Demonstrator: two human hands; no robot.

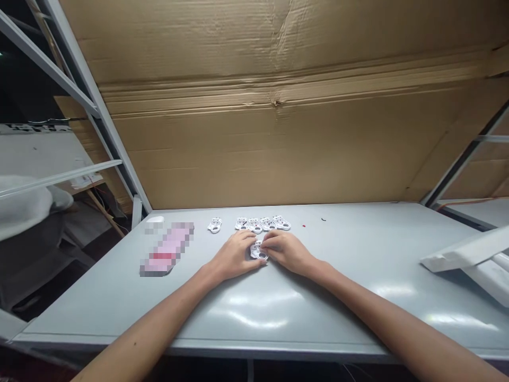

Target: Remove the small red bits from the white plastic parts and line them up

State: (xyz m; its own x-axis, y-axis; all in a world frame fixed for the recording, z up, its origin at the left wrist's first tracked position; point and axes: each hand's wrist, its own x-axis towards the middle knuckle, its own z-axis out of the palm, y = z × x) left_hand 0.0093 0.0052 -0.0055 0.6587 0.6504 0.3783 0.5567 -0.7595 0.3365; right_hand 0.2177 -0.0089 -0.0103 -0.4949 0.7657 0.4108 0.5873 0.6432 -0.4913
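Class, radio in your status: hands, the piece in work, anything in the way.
Left hand and right hand both on one white piece. Row of similar pieces just beyond the hands.

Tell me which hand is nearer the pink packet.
Left. The left hand lies right of the pink packet; the right hand lies farther right, past the left hand.

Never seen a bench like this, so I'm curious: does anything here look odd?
A tiny red speck and a small dark speck lie on the grey table right of the row of white parts, looking stray. The cardboard backing also has a torn crease.
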